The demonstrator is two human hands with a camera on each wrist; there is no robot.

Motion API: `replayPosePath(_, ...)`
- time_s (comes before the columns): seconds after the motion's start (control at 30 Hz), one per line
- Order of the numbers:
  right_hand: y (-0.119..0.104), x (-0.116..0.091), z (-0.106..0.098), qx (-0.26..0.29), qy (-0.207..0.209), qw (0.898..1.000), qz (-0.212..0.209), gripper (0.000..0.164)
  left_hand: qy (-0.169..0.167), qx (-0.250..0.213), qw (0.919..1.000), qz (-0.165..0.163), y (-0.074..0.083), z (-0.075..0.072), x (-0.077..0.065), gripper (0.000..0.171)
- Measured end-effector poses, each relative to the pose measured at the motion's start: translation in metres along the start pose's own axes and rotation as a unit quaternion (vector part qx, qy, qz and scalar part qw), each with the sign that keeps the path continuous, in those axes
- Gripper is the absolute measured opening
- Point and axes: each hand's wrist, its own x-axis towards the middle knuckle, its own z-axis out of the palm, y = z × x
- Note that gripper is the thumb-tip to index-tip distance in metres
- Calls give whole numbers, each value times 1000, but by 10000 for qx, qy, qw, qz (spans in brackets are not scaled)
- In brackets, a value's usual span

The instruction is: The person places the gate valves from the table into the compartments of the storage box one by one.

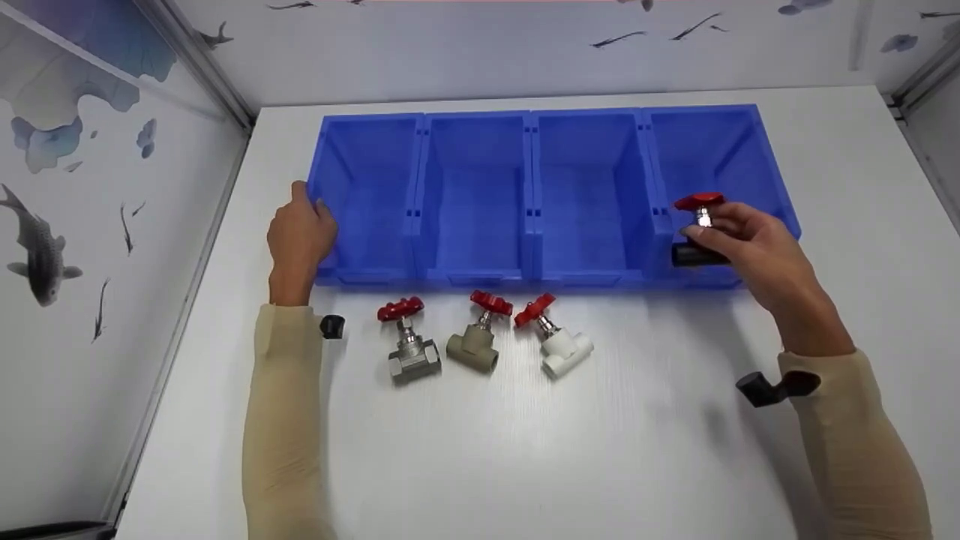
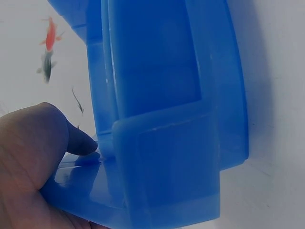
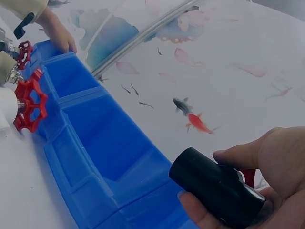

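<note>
My right hand (image 1: 757,247) grips a black valve (image 1: 701,253) with a red handwheel, held over the front of the rightmost blue bin (image 1: 776,180). Seen from the right wrist, the black pipe body (image 3: 214,188) lies between thumb and fingers. At the far left end, my left hand (image 1: 301,232) grips the side wall of the leftmost blue bin (image 1: 321,150), thumb over the rim. In front of the bins lie three more red-wheeled valves: a metal valve (image 1: 414,358), a grey-brown valve (image 1: 474,349) and a white valve (image 1: 566,352).
The blue bins stand side by side in a row on a white table (image 1: 525,450). Behind them rises a white wall panel (image 1: 487,52), and another panel with painted fish (image 1: 45,259) stands at the left. A black wrist mount (image 1: 776,386) juts from the right sleeve.
</note>
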Motion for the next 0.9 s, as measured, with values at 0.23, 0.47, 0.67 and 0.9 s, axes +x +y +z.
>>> replayPosePath(0.23, 3, 5, -2, 112, 29, 9999, 66, 61, -4, -22, 10000, -20, 1, -1, -1, 46)
replayPosePath(0.47, 6, 10, -4, 59, 69, 9998, 172, 64, -12, -52, 10000, -21, 0, 0, 0, 45)
replayPosePath(0.67, 10, 17, -3, 151, 32, 9997, 198, 63, -3, -33, 10000, -5, 0, 0, 0, 45)
replayPosePath(0.9, 14, 26, -2, -14, 52, 9995, 309, 67, 63, -46, 10000, 42, 2, -2, -1, 44)
